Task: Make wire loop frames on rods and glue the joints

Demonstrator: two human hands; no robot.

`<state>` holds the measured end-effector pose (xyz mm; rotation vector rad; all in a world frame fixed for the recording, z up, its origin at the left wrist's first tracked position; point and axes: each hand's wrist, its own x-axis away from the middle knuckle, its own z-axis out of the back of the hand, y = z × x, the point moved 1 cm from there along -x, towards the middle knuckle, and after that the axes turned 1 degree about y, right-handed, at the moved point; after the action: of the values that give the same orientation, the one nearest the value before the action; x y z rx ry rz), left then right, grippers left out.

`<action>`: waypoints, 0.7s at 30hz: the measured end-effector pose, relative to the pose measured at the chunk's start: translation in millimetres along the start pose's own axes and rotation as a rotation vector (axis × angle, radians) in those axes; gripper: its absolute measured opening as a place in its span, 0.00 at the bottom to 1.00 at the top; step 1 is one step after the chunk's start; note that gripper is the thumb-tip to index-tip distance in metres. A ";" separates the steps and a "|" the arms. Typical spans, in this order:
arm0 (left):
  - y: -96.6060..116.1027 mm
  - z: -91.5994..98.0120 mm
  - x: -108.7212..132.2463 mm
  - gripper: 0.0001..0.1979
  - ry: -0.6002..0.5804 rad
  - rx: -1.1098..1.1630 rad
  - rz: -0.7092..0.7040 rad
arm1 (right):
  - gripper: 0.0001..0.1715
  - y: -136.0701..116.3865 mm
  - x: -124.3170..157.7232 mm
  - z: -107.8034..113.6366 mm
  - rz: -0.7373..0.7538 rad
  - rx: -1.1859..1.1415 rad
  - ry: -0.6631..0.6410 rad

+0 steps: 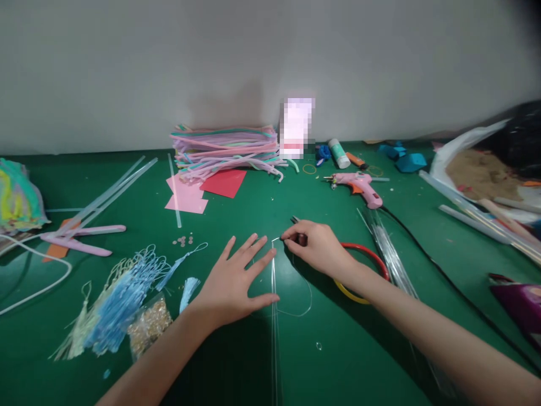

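My left hand (239, 282) is spread low over the green table, fingers apart, with nothing in it. Beside its fingertips, thin silvery wires (274, 316) run lengthwise down the table, and one has a bent end. My right hand (315, 245) is closed, with thumb and forefinger pinching the tip of that bent end. Pliers with red and yellow handles (372, 256) are under my right hand and wrist, their dark jaws poking out past the knuckles; whether the palm grips them is hidden. A thin loop of thread (310, 299) curls on the table between my hands.
Blue tassels (122, 299) and a bag of gold pieces (150, 324) lie left. Pipe cleaners (228, 149) are stacked behind, near pink paper (186, 194). A pink glue gun (359, 186) trails a black cord rightward past a bundle of wires (391, 259).
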<state>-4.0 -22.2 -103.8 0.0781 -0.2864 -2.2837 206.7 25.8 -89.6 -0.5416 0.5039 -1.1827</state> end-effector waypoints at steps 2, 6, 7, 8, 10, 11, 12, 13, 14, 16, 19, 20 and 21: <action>0.2 -0.2 -0.2 0.39 0.009 0.005 0.006 | 0.09 0.5 6.2 -4.3 -0.033 -0.054 -0.004; -0.1 -2.0 0.8 0.38 0.035 0.010 -0.006 | 0.10 -4.8 8.5 -9.0 -0.007 -0.085 -0.006; -0.2 -2.5 1.1 0.38 0.040 0.009 -0.009 | 0.10 -5.9 8.1 -10.2 -0.007 -0.088 -0.005; -0.4 -2.9 1.4 0.39 0.043 0.007 -0.010 | 0.10 -6.6 7.7 -11.4 -0.014 -0.098 -0.002; -0.3 -3.2 1.7 0.39 0.045 0.002 -0.010 | 0.10 -7.1 7.3 -14.0 -0.039 -0.130 0.009; -0.1 -3.2 1.7 0.39 0.043 -0.001 -0.011 | 0.10 -6.9 7.4 -15.2 -0.047 -0.145 0.014; 0.2 -3.0 1.7 0.39 0.041 -0.004 -0.011 | 0.10 -6.5 7.8 -16.2 -0.049 -0.153 0.017; 0.6 -2.8 1.5 0.39 0.040 -0.007 -0.011 | 0.10 -5.8 8.3 -16.9 -0.044 -0.153 0.019; 0.9 -2.5 1.3 0.39 0.037 -0.010 -0.009 | 0.11 -4.9 9.0 -17.4 -0.031 -0.144 0.024; 1.5 -1.9 0.7 0.39 0.036 -0.018 -0.005 | 0.12 -2.3 10.6 -17.3 0.014 -0.106 0.054; 2.1 -0.7 -0.1 0.39 0.033 -0.028 0.000 | 0.13 1.9 13.3 -15.6 0.092 -0.041 0.118; 2.2 -0.5 -0.3 0.39 0.029 -0.030 0.000 | 0.13 3.0 14.2 -15.1 0.109 -0.027 0.129; 2.4 -0.2 -0.5 0.40 0.026 -0.030 0.000 | 0.13 3.8 15.0 -14.7 0.117 -0.018 0.135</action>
<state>-1.9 -23.4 -103.5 0.0923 -0.2385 -2.2848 204.7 10.7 -104.6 -0.4429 0.6541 -1.1079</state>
